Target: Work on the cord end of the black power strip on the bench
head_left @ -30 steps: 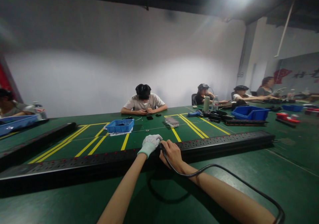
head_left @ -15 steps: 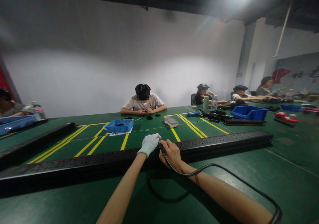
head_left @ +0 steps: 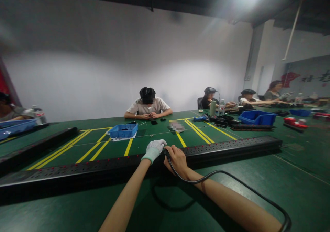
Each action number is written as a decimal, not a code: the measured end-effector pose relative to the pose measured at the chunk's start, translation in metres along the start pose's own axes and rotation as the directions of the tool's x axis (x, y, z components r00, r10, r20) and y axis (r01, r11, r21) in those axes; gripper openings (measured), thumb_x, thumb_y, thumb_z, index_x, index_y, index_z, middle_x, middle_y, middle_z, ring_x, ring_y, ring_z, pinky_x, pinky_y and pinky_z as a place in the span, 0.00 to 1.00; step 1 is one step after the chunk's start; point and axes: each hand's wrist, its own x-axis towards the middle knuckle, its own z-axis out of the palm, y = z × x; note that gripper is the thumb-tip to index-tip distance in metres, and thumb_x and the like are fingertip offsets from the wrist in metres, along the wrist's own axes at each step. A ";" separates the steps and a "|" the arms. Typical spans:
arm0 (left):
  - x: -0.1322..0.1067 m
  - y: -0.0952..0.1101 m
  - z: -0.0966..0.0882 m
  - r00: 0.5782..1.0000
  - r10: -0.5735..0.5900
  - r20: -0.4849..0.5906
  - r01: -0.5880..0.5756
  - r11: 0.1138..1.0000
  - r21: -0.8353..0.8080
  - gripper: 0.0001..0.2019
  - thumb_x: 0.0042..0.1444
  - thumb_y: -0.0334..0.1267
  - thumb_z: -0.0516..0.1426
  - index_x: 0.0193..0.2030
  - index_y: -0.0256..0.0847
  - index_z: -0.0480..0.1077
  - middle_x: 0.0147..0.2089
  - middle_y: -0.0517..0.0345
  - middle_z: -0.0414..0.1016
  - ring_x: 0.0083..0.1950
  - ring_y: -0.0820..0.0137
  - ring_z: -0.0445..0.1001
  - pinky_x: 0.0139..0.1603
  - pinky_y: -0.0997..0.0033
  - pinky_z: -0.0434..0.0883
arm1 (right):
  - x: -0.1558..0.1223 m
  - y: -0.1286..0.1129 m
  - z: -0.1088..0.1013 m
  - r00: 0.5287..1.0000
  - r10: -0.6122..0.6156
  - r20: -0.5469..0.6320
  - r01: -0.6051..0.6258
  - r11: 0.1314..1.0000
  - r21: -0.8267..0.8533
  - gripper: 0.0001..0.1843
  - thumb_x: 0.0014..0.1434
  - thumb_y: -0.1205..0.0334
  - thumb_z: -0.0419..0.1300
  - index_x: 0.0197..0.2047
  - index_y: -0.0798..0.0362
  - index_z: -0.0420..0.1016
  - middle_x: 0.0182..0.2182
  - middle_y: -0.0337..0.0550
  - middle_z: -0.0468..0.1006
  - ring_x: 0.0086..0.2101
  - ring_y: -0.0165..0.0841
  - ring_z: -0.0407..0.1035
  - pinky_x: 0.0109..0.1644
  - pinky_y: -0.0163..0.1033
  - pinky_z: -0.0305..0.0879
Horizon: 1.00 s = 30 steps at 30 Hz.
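Ahead of me a long black power strip (head_left: 227, 146) with rows of sockets and small red switches runs across the table. My left hand (head_left: 154, 149), in a white glove with a mint cuff, is closed over the middle of the strip; its fingertips meet my right hand, and what they grip is hidden. My bare right hand (head_left: 177, 160) is closed on the end of a black power cable (head_left: 219, 171), just at the strip. From there the cable loops over my right forearm toward the lower right. Whatever tips the cable is hidden by the fingers.
Beyond the strip lie a small blue bin (head_left: 123, 131) and a pale box (head_left: 176, 126) on the yellow-taped green table (head_left: 257, 190). Another black strip (head_left: 41, 144) is at left. A large blue bin (head_left: 257, 117) and red parts (head_left: 295, 123) stand right. A co-worker (head_left: 148, 104) sits opposite.
Almost nothing differs: both hands stay closed at the same spot on the strip. The view has shifted very slightly. A co-worker at the right has lowered a hand from the face.
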 end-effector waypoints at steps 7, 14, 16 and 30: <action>0.000 -0.001 0.001 1.000 -0.002 -0.001 0.002 1.000 -0.010 0.14 0.60 0.42 0.48 0.48 0.54 0.71 0.47 0.63 0.75 0.50 0.70 0.71 0.48 0.75 0.64 | 0.000 0.000 0.000 1.000 0.001 -0.007 -0.001 1.000 -0.003 0.18 0.53 0.64 0.54 0.49 0.51 0.65 0.37 0.43 0.67 0.35 0.34 0.62 0.44 0.37 0.57; 0.001 0.000 0.000 1.000 -0.026 0.010 0.026 1.000 -0.001 0.13 0.60 0.46 0.48 0.43 0.54 0.72 0.45 0.62 0.76 0.49 0.69 0.71 0.46 0.74 0.64 | 0.000 0.001 -0.001 1.000 -0.015 -0.007 0.015 1.000 -0.007 0.19 0.53 0.64 0.54 0.50 0.51 0.65 0.37 0.43 0.67 0.36 0.34 0.62 0.44 0.38 0.57; 0.000 0.001 -0.001 1.000 -0.027 0.015 0.027 1.000 0.003 0.13 0.61 0.46 0.48 0.43 0.52 0.72 0.45 0.61 0.76 0.49 0.69 0.71 0.46 0.73 0.65 | 0.000 0.001 -0.002 1.000 -0.016 0.001 0.016 1.000 -0.006 0.19 0.53 0.64 0.54 0.50 0.51 0.65 0.37 0.43 0.67 0.36 0.34 0.62 0.44 0.38 0.57; -0.002 0.005 -0.006 0.998 -0.055 0.019 0.054 0.998 0.028 0.15 0.62 0.46 0.50 0.47 0.39 0.68 0.46 0.53 0.71 0.47 0.67 0.70 0.50 0.57 0.67 | 0.001 -0.001 -0.004 1.000 -0.016 0.014 0.016 1.000 0.007 0.19 0.54 0.64 0.54 0.50 0.51 0.65 0.38 0.44 0.67 0.37 0.35 0.62 0.45 0.38 0.58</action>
